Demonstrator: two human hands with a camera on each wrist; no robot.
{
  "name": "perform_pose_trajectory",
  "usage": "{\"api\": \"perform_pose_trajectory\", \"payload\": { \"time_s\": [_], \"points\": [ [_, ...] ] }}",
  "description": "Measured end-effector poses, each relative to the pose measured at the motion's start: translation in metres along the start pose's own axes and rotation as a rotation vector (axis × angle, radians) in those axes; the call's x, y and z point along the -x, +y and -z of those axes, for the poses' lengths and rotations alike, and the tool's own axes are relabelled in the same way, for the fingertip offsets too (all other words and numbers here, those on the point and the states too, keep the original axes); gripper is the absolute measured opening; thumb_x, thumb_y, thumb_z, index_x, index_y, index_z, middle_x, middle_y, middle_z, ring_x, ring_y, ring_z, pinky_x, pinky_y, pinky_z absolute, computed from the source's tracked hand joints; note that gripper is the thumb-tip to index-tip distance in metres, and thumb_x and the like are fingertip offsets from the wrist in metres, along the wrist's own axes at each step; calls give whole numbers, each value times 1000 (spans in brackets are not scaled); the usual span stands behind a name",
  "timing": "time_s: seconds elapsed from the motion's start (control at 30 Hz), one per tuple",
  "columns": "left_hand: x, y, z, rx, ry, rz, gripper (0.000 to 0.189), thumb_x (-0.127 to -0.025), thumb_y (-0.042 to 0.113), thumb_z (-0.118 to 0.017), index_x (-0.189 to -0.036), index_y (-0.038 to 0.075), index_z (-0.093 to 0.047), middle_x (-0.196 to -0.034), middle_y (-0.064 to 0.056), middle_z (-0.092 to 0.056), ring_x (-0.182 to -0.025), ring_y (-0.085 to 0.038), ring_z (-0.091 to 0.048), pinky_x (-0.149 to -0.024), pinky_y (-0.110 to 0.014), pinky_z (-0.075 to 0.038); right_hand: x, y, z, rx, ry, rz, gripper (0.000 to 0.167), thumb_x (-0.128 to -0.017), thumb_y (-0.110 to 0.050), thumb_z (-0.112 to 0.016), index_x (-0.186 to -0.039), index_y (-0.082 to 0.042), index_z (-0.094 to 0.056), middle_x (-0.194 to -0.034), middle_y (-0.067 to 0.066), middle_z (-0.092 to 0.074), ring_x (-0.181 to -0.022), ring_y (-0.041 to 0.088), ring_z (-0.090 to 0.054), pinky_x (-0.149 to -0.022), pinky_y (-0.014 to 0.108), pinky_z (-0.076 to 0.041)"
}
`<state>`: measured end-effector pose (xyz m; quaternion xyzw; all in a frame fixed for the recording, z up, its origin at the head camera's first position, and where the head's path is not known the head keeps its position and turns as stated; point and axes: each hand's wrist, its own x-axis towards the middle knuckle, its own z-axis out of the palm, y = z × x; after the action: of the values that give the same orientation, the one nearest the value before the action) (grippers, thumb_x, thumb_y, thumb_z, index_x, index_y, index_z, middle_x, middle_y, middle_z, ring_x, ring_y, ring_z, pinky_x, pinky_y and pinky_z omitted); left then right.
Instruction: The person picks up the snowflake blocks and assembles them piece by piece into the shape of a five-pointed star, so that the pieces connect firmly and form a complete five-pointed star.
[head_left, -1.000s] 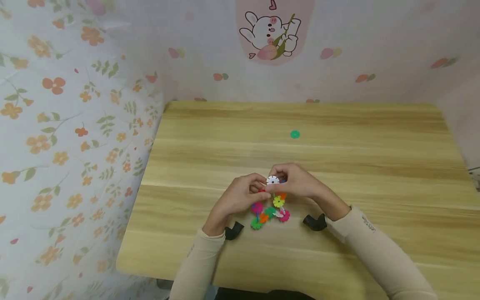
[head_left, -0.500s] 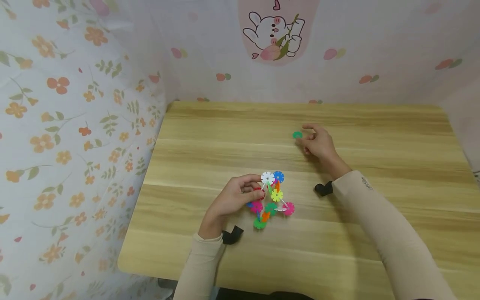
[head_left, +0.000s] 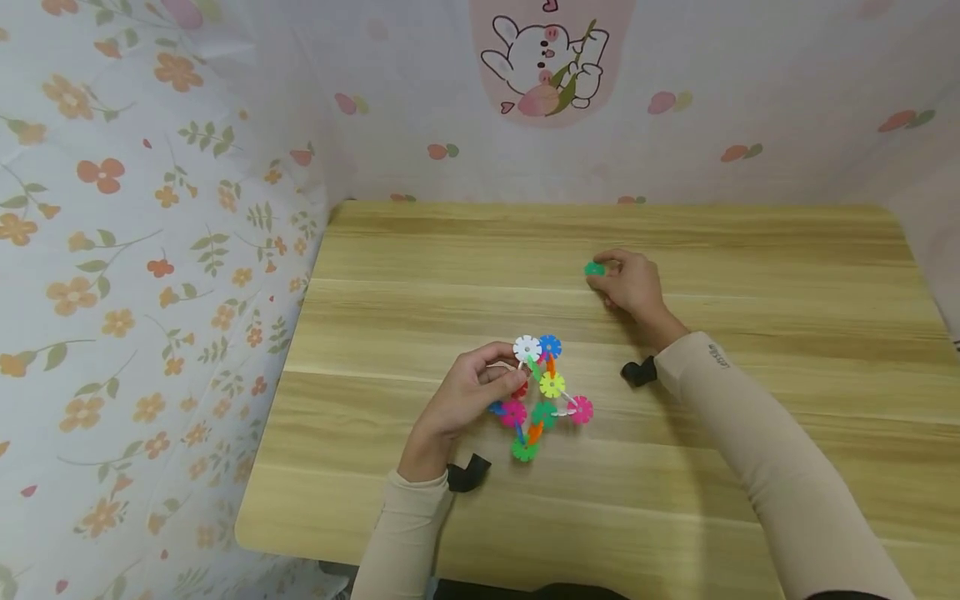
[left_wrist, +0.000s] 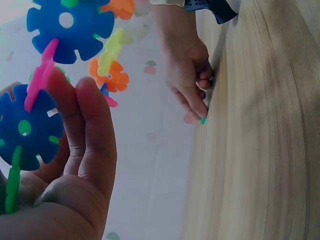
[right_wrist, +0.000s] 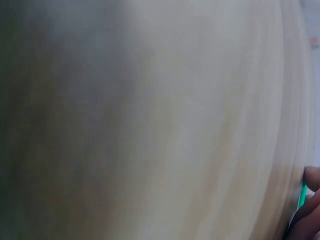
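My left hand [head_left: 472,387] grips the side of a linked structure of slotted plastic snowflake discs, some white, blue, yellow, pink, orange and green. In the left wrist view, a blue snowflake disc [left_wrist: 21,122] joined to pink and green ones lies against the fingers. Farther up the table, my right hand [head_left: 633,287] pinches a single green snowflake disc [head_left: 593,268] between thumb and forefinger, right at the tabletop. Only a thin green edge of that disc shows between the fingertips [right_wrist: 312,176] in the right wrist view. The left fingers hide part of the structure.
The wooden table [head_left: 420,258] meets a patterned cloth [head_left: 405,92] at its back edge, and a floral cloth [head_left: 150,317] hangs at the left. A black wrist piece [head_left: 469,473] sits under the left wrist, another black wrist piece [head_left: 638,372] under the right.
My right hand has left the structure and reached up the table to the green disc, closing thumb and forefinger on it. The left hand keeps the structure, now turned a little.
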<state>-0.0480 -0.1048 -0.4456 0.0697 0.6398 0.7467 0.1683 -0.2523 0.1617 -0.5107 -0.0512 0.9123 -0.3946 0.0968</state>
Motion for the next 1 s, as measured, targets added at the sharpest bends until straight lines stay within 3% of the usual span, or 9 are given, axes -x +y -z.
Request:
{"api": "perform_pose_trajectory", "payload": {
  "time_s": [0.13,0.23,0.3,0.37,0.53,0.63,0.73,0.9,1.0],
  "points": [
    [1,4,-2,-9,19,7,26,-98,6,-61,-121,-5,-56,-99,-11,-64,-84,-16,-63,-72,-24,-51,4,-4,-2,105,64,45,36,-89,-25,-74,-117,-3,-70,-74,11,-67,-57,19,-58,-51,29,-46],
    [3,6,-4,-24,36,0,27,-98,5,-61,-122,-6,-56,-101,-12,-61,-83,-14,-62,-71,-23,-49,11,-7,-3,144,64,64,36,-88,-29,-73,-109,1,-71,-72,11,-66,-62,20,-58,-54,30,-47],
    [4,6,-5,-30,31,-6,28,-98,4,-61,-123,-7,-56,-101,-11,-60,-82,-13,-62,-70,-22,-49,19,-11,-4,99,32,67,39,-88,-33,-73,-105,1,-71,-74,10,-66,-64,20,-59,-54,29,-48],
    [6,5,-5,-26,10,-17,28,-97,1,-60,-124,-8,-55,-100,-10,-60,-82,-13,-62,-71,-23,-49,31,-20,-2,-26,-33,51,40,-88,-37,-74,-105,-1,-70,-79,12,-67,-63,25,-59,-52,30,-49],
    [6,4,-7,0,-92,-78,29,-97,2,-61,-124,-8,-55,-98,-8,-62,-83,-15,-64,-73,-24,-53,74,-62,11,-350,-195,96,36,-88,-34,-77,-105,-3,-67,-86,16,-66,-66,35,-59,-51,31,-50],
    [4,7,-10,7,-184,-128,27,-98,5,-62,-122,-6,-56,-95,-17,-63,-81,-19,-64,-74,-27,-55,101,-83,20,-352,-219,227,28,-89,-27,-77,-101,-5,-67,-84,11,-65,-70,28,-60,-56,27,-48],
    [2,11,-17,-43,-260,-174,23,-96,-2,-61,-118,-7,-57,-94,-23,-62,-81,-21,-64,-75,-29,-55,121,-94,23,-338,-177,343,21,-87,-20,-77,-99,-6,-67,-81,5,-65,-71,20,-61,-59,24,-50],
    [0,17,-34,-202,-349,-242,28,-89,-13,-64,-116,-9,-58,-94,-22,-62,-85,-24,-63,-82,-34,-55,136,-96,17,-373,-95,473,21,-84,-9,-78,-102,-6,-68,-80,1,-66,-71,16,-63,-57,24,-54],
    [1,29,-43,-216,-385,-268,28,-88,-13,-65,-115,-11,-59,-94,-23,-63,-85,-27,-63,-84,-39,-55,142,-95,13,-376,-94,506,24,-83,-7,-78,-105,-6,-69,-81,0,-67,-72,15,-63,-56,26,-56]
  ]
}}
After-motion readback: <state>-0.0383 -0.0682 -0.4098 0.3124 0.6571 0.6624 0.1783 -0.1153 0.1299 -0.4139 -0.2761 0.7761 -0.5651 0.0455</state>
